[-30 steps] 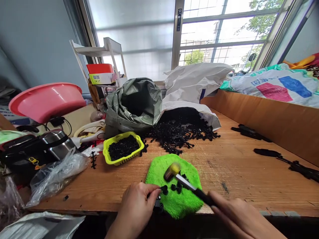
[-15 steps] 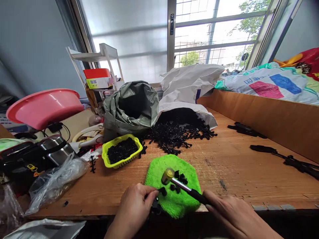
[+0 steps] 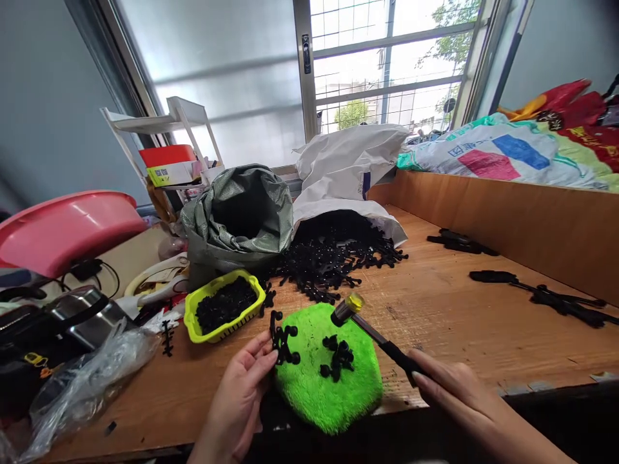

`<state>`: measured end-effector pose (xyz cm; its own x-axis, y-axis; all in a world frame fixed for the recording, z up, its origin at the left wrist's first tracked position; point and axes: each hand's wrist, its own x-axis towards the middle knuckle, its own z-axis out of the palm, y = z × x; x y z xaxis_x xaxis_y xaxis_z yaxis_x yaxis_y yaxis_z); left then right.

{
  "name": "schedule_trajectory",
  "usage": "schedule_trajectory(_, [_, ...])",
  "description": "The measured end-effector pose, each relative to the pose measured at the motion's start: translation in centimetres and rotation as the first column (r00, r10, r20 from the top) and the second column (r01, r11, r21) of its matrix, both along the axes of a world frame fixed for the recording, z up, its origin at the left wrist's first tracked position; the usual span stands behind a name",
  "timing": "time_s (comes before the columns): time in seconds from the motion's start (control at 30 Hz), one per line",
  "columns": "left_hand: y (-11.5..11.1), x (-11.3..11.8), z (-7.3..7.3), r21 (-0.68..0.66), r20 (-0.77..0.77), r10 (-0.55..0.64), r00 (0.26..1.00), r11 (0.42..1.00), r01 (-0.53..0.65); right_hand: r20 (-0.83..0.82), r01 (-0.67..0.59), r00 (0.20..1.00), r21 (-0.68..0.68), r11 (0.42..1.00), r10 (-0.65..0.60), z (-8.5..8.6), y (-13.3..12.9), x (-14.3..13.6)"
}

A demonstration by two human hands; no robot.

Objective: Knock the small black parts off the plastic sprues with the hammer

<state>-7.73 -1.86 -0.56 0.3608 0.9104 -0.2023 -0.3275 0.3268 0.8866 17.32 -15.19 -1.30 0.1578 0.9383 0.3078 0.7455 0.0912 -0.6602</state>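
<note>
My left hand (image 3: 246,386) pinches a branched black plastic piece (image 3: 283,340) with round knobs, held upright at the left edge of a fuzzy green cloth pad (image 3: 314,399). In my right hand (image 3: 449,386) is a small mallet (image 3: 382,338) with a black handle. Its yellow-tipped head hangs over the far right part of the pad, apart from the parts below. Several small black parts (image 3: 338,357) lie in a cluster on the pad.
Left of the pad stands a yellow basket (image 3: 193,334) filled with black bits. A white sack (image 3: 338,183) spills a black heap (image 3: 333,251) behind it, beside a grey-green sack (image 3: 207,251). Long black tools (image 3: 493,277) lie right. A plastic bag (image 3: 101,367) sits left.
My left hand has lifted and turned the black piece upright, away from the pad's middle. The mallet has risen and moved right. The view has shifted a little to the right.
</note>
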Motion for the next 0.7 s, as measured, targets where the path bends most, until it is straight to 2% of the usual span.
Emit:
schedule_trajectory(0.17, [0.4, 2.2, 0.5, -0.002, -0.032, 0.013, 0.999, 1.0, -0.013, -0.119, -0.052, 0.992, -0.021, 0.998, 0.049, -0.4, 0.6, -0.1])
schedule_trajectory(0.33, [0.1, 3.9, -0.3, -0.005, -0.107, -0.035, 0.994, 0.999, 0.034, -0.173, -0.084, 0.982, -0.03, 0.996, 0.077, -0.1, 1.0, 0.2])
schedule_trajectory(0.43, [-0.1, 4.2, -0.8, 0.009, -0.137, -0.048, 0.989, 0.999, 0.049, -0.183, -0.041, 0.982, -0.023, 0.999, 0.036, -0.3, 0.7, 0.4])
schedule_trajectory(0.57, [-0.6, 4.1, -0.4, 0.092, -0.194, -0.056, 0.979, 0.993, 0.075, -0.197, 0.005, 0.98, -0.022, 1.0, -0.009, -1.0, 0.3, 0.7])
schedule_trajectory(0.7, [-1.1, 4.5, 0.2, 0.21, -0.291, -0.053, 0.955, 0.97, 0.118, -0.211, -0.041, 0.977, 0.016, 0.999, 0.043, -1.8, 0.4, 1.5])
